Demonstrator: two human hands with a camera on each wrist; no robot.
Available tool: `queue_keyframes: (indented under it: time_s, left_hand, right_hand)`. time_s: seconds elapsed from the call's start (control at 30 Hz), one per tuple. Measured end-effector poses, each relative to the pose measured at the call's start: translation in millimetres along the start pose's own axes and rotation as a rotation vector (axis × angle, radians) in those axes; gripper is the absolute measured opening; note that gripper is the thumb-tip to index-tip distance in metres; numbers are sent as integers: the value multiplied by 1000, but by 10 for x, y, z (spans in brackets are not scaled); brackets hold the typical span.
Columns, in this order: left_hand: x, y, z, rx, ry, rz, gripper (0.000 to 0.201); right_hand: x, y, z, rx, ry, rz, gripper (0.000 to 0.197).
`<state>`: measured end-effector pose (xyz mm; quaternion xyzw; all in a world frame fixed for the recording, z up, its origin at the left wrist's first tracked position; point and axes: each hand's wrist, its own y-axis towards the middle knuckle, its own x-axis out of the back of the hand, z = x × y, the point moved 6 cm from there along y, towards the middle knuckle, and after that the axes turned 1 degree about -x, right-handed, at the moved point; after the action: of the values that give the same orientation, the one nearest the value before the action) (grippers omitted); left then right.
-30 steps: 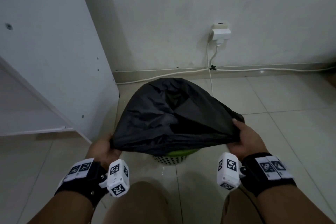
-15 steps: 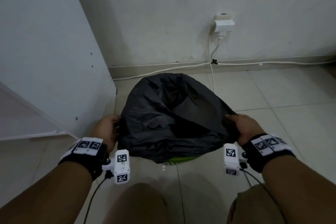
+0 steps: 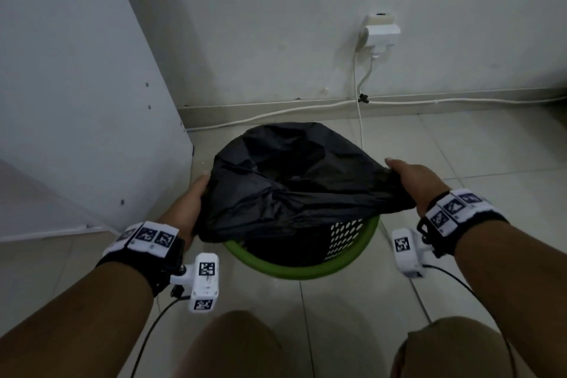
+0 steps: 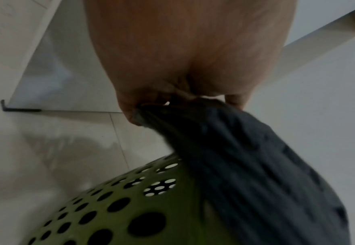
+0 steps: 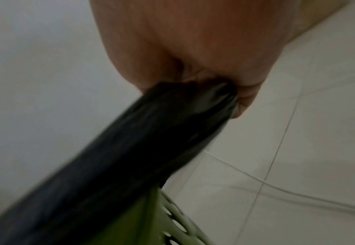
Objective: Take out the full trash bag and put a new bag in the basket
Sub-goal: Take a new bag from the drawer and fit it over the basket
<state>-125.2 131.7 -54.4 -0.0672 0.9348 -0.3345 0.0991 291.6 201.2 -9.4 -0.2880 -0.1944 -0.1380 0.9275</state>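
A black trash bag [image 3: 294, 181] is spread open over a round green perforated basket [image 3: 346, 261] on the tiled floor. My left hand [image 3: 193, 196] grips the bag's left edge, with the film bunched in its fingers [image 4: 134, 114]. At the opposite side my right hand [image 3: 411, 175] grips the right edge, the plastic gathered in its fingers [image 5: 241, 102]. The bag [image 4: 256, 165] stretches taut from each hand down into the basket [image 4: 109, 207]. The basket's near rim and holed wall [image 5: 172, 220] show below the bag [image 5: 130, 149]; its far rim is hidden under the film.
A white cabinet panel [image 3: 76, 86] stands close on the left of the basket. Behind it is the wall with a socket and plug [image 3: 382, 32], and white cables [image 3: 359, 120] run along the baseboard and floor. My knees [image 3: 233, 344] are just in front.
Both hands have moved forward and apart with the bag's edges, pulling it wider. The bag's near edge has lifted back, so the basket's green near rim and holed wall now show.
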Motion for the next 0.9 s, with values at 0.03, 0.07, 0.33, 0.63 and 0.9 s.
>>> queue_keyframes:
  time_s: [0.03,0.07,0.33,0.63,0.9]
  left_hand:
    - [-28,-48,43,3,-4,9,62]
    - [-51,-86,84,-13,-24,13,62]
    - [120,-443,546,-74,18,-171,99]
    - [-66,-781,522,-201,-11,-164,57]
    - [-182,-639,516,-188,-387,-200,46]
  right_hand:
    - [-64,-69,-51,-19,-47,58,82]
    - [-100,-115,-135,-74,-56,119,98]
    - [-121,-666,-445,-51,90,176,47]
    - [-345,-1047,-653,-188,566,129,19]
    - [-551,-1071,-552,-241,939,193,17]
